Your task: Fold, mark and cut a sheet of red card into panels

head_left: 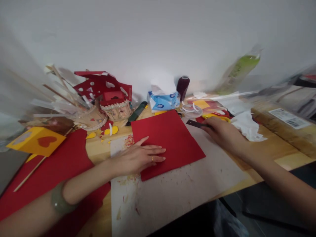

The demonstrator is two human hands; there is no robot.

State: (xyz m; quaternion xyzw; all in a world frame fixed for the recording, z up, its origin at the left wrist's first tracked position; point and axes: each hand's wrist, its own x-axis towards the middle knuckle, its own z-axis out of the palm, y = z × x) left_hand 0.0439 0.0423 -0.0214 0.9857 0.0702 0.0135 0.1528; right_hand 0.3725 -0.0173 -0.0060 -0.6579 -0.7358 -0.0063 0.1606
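My left hand [142, 158] lies flat with fingers spread on a red square sheet [172, 131], which looks folded or stacked. A ring is on one finger and a green bangle [61, 199] is on that wrist. Beyond the sheet's right edge, my right hand [219, 131] is closed around what looks like a dark metal ruler [195, 123]. Only its short flat end shows, pointing left; the rest is hidden by the hand. Under the red sheet is a pale, stained work mat [197, 184].
At the back stand a tissue pack [163, 101], a thread spool [183, 86], a tape roll [192, 110] and a tilted green bottle [242, 70]. Decorated pots [117, 110], a yellow paper lantern [37, 141] and red material [61, 158] are left. A wrapped parcel [283, 128] lies right.
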